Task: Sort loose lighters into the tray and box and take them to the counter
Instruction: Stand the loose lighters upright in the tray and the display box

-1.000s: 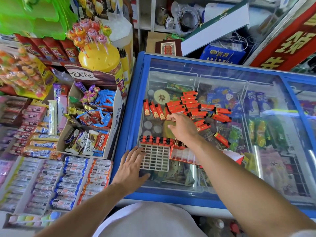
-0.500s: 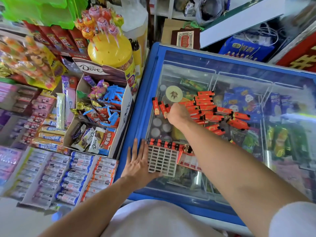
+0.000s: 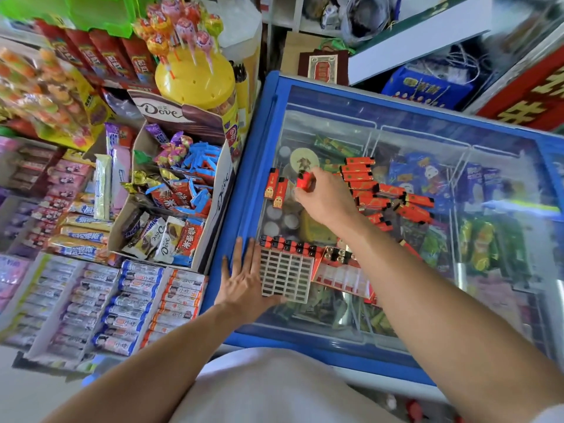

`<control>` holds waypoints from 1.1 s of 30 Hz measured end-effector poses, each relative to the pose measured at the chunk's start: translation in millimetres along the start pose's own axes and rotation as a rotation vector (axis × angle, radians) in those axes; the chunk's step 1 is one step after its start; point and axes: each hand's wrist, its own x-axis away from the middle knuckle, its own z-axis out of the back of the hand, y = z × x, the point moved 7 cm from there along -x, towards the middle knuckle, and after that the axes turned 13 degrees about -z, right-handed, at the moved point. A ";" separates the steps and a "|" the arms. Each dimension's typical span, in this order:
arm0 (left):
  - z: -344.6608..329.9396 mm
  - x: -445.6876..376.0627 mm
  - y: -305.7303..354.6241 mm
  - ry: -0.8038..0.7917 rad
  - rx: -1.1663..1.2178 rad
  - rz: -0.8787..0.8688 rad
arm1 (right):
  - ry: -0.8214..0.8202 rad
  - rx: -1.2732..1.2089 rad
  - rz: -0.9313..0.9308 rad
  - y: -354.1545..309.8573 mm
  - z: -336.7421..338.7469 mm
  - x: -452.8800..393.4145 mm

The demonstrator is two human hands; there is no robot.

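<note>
lighters: one red lighter [image 3: 304, 180] pinched in right hand [image 3: 328, 198], two lighters [image 3: 275, 188] beside it; left hand [image 3: 245, 283] flat against grid tray [image 3: 287, 277].

Red lighters [image 3: 370, 190] lying scattered far on glass; white grid tray [image 3: 287, 277] sitting near, far row filled; red box [image 3: 341, 271] touching its right.

The brown display carton [image 3: 180, 114] reads "Dove" on its raised back flap and again on its white side panel. A loose chocolate bar wrapper [image 3: 166, 244] inside it also reads "Dove". Other print is not legible.
</note>
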 end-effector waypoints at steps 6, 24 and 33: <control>1.6 0.3 -1.6 0.106 0.062 -0.027 | -0.114 -0.123 0.102 -8.7 9.7 78.4; 6.4 2.9 -5.6 0.144 0.239 -0.077 | 0.015 0.176 0.145 -15.7 -65.2 121.5; 4.9 2.9 -7.7 0.161 0.249 -0.073 | 0.054 0.153 0.135 -18.4 -70.7 122.0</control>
